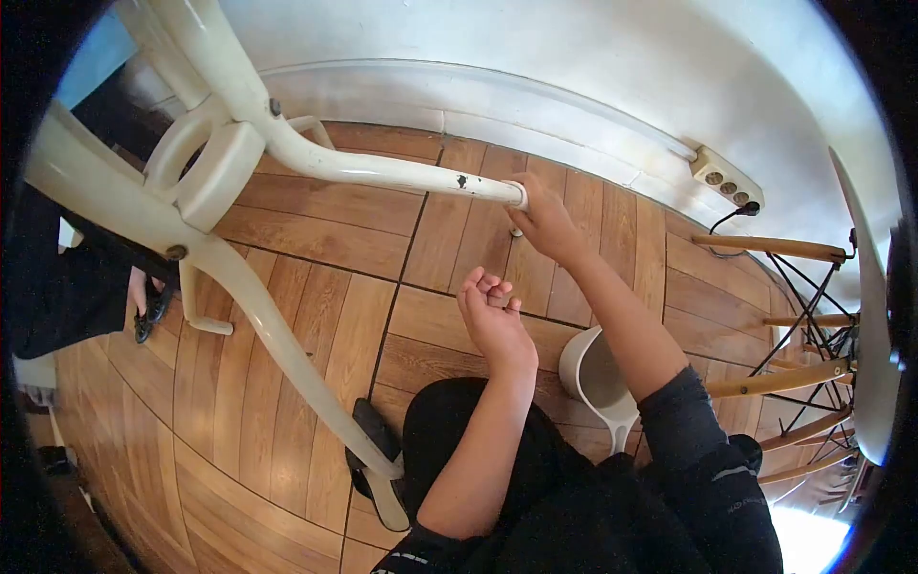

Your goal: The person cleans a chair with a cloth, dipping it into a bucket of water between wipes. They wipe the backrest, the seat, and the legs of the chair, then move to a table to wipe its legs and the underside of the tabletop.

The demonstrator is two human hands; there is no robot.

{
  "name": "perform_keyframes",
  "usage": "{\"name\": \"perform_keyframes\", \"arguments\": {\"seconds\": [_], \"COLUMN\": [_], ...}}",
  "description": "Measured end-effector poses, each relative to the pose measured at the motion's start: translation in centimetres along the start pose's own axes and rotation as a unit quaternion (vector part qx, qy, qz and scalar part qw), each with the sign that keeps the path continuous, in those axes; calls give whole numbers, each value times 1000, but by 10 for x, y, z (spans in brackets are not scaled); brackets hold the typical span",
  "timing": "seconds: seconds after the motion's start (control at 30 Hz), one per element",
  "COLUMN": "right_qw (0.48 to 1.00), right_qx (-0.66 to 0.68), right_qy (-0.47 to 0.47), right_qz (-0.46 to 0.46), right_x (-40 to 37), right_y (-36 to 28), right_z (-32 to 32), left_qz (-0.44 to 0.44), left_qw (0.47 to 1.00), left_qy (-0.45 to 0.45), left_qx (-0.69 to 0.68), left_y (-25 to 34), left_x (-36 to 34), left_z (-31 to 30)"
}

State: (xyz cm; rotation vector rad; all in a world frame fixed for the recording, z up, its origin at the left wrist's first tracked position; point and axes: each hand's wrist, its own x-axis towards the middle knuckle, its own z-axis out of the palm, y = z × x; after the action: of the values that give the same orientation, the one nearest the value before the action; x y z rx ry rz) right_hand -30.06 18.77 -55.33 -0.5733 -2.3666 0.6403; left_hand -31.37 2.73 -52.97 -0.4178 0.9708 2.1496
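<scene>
A cream-painted metal frame [220, 177] with curved tubular legs stands tilted over the floor at the left. One leg [402, 172] with chipped paint reaches out to my right hand [543, 215], whose fingers are closed round its tip at a pale end piece. Most of those fingers are hidden behind the tip. Below it, my left hand [495, 316] is palm up, fingers loosely curled and a little apart, with nothing visible in it. A white pot-like container with a handle [572, 368] stands on the floor beside my right forearm. A small pale piece [516, 231] shows below the leg tip.
Wood-patterned flooring [296, 383] runs up to a white wall [593, 57]. A socket strip [727, 180] with a black plug is at the wall. Chairs with wooden legs [775, 249] stand at the right. Another person's feet [151, 311] are at the left.
</scene>
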Motion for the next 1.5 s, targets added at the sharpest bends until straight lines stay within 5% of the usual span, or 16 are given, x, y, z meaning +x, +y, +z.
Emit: {"name": "perform_keyframes", "arguments": {"seconds": [0.07,0.13,0.33,0.57,0.63,0.73,0.97,1.17,1.5], "right_qw": [1000,972,945,976,954,941,955,926,961], "right_qx": [17,141,153,95,48,-27,-135,-125,-125], "right_qy": [-3,-54,-152,-37,-23,-17,59,11,25], "right_qz": [5,180,244,190,296,336,257,356,244], "right_x": [-6,-20,-29,-31,-25,-15,-18,-22,0], "right_y": [8,20,54,36,22,-9,-1,10,-34], "right_z": [2,7,23,30,28,6,26,34,-18], "left_qz": [-1,-1,-3,4,6,1,-2,-3,1], "left_qw": [1000,1000,1000,1000,1000,1000,1000,1000,1000], "left_qy": [-2,-5,-10,-7,-2,5,-4,-8,-12], "left_qx": [-3,-6,-5,3,4,-10,-14,-19,-28], "left_y": [0,1,0,-3,-1,3,1,-1,2], "left_x": [1,0,-2,3,2,1,0,3,0], "left_z": [0,0,-2,2,2,0,2,-2,0]}}
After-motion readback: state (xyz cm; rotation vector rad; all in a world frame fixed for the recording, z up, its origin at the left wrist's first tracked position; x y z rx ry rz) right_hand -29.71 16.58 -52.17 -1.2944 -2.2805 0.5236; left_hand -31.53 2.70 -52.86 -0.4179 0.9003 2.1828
